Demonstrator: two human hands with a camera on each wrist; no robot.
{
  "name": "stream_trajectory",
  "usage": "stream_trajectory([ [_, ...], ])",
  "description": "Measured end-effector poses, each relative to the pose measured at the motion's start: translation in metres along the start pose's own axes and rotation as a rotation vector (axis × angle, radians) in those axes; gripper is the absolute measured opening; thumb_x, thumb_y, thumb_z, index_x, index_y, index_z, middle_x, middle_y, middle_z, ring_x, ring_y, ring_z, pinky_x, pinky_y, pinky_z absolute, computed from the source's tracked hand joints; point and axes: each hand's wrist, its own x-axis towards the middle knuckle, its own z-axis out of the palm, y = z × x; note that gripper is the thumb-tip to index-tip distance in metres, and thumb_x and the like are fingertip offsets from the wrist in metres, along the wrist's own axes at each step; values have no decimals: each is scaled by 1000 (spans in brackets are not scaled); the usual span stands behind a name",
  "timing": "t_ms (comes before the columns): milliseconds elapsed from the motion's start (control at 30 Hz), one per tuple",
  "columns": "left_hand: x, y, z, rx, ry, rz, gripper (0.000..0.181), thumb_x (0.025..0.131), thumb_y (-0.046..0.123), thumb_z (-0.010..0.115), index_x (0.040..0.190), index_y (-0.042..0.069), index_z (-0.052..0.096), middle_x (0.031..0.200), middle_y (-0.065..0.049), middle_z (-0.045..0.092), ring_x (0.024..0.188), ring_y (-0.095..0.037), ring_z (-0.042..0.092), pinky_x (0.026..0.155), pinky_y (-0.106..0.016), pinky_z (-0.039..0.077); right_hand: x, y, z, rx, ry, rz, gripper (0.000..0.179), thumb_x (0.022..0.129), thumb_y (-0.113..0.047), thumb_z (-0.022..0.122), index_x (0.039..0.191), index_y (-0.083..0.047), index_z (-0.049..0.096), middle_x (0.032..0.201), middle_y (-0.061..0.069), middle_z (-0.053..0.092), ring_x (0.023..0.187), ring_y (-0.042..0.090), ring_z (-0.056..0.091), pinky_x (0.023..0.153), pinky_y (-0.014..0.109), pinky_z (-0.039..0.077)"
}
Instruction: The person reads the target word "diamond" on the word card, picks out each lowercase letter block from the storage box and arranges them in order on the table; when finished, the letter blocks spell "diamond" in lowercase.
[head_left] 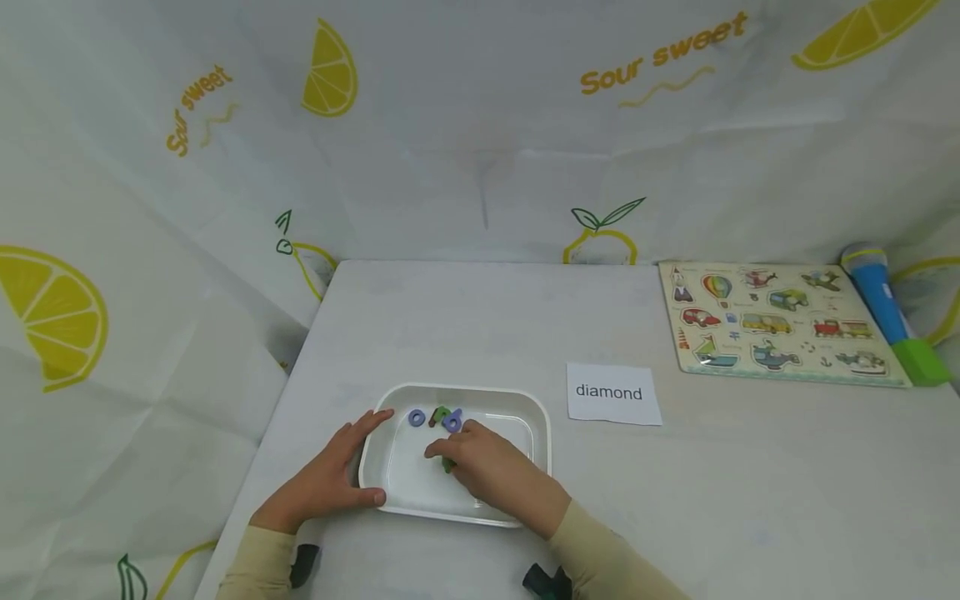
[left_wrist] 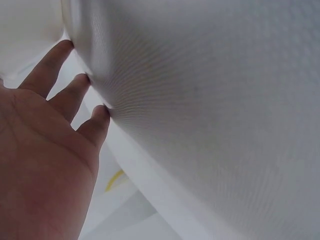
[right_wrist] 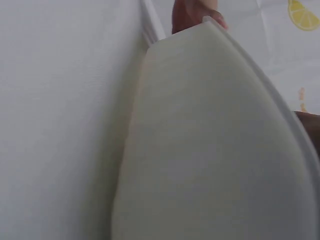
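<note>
A shallow white tray (head_left: pixel 405 504) lies on the table in the head view. My left hand (head_left: pixel 322 483) spreads around its left end, the index fingertip at the far rim and the thumb along the near rim. In the left wrist view, fingertips (left_wrist: pixel 82 79) of that hand press against a white surface. My right hand (head_left: pixel 498 475) reaches into the tray, index finger extended leftward. A small green piece (head_left: pixel 448 464) shows under it; I cannot tell whether the hidden fingers pinch it. Beyond lie a purple ring (head_left: pixel 417 418), a green piece (head_left: pixel 441 413) and a purple letter-like piece (head_left: pixel 452 421).
A white card (head_left: pixel 614 394) printed "diamond" lies right of the tray. Farther right is a picture puzzle board (head_left: pixel 780 325) with vehicles, and beside it a blue toy microphone (head_left: pixel 873 287) with a green end. A lemon-print cloth (head_left: pixel 480 125) hangs behind the table.
</note>
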Motion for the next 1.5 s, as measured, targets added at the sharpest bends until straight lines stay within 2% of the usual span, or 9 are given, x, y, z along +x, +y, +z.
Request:
stream_trajectory([
  [133,-1,0,1,-2,-7,-41,107,69,46,91,157,39,31,161,-25,27,142,-59,21,100,-79,32,-13,4,-23,177,88,-22,30,90,-9,77,119,-15,72,98,-9,72,85,8,60,76,22,53],
  [233,-1,1,0,2,-14,-68,106,69,52,90,156,41,31,162,-24,27,143,-59,20,101,-78,32,-33,11,-49,331,168,-41,33,93,-8,74,125,-14,69,101,-6,72,87,6,65,79,26,56],
  [300,-1,2,-1,6,-17,-74,105,69,54,89,156,41,31,162,-24,27,143,-59,20,102,-78,32,-50,17,-69,382,224,-15,37,93,-6,73,129,-15,66,102,-7,72,86,5,66,76,27,58],
  [500,-1,4,-4,3,-24,-78,105,69,52,90,156,40,32,162,-24,26,143,-59,19,101,-78,32,-101,32,-115,201,404,150,51,84,2,80,128,-20,65,96,-16,72,77,2,64,62,21,53],
  [633,-1,5,-5,7,-27,-79,105,69,51,90,156,40,32,162,-24,27,143,-58,19,102,-77,33,-122,40,-128,139,485,210,58,76,7,85,125,-17,65,99,-11,73,78,4,68,66,14,53],
  [800,-1,5,-6,3,-26,-74,105,69,50,90,156,40,32,161,-23,28,143,-57,20,101,-76,34,-133,53,-117,190,493,308,57,74,6,87,123,-15,67,99,-6,70,78,5,71,69,15,56],
  [1100,1,1,-5,-23,-19,-71,105,69,52,90,156,42,32,162,-22,27,144,-55,20,103,-76,32,-122,85,-65,376,310,506,32,81,1,83,107,-11,70,89,-5,65,75,6,70,69,26,59],
  [1300,0,-1,-4,-20,-10,-61,105,68,51,90,155,41,32,162,-23,27,144,-56,21,104,-76,30,-114,96,-48,305,290,524,29,78,-2,86,102,-11,72,86,-6,68,75,9,63,68,25,56],
  [1500,-1,0,-4,-12,-8,-59,105,68,50,90,156,40,33,162,-24,27,143,-58,20,103,-77,30,-115,96,-48,230,267,481,36,75,-2,88,107,-11,73,94,-6,67,76,11,58,66,26,53],
])
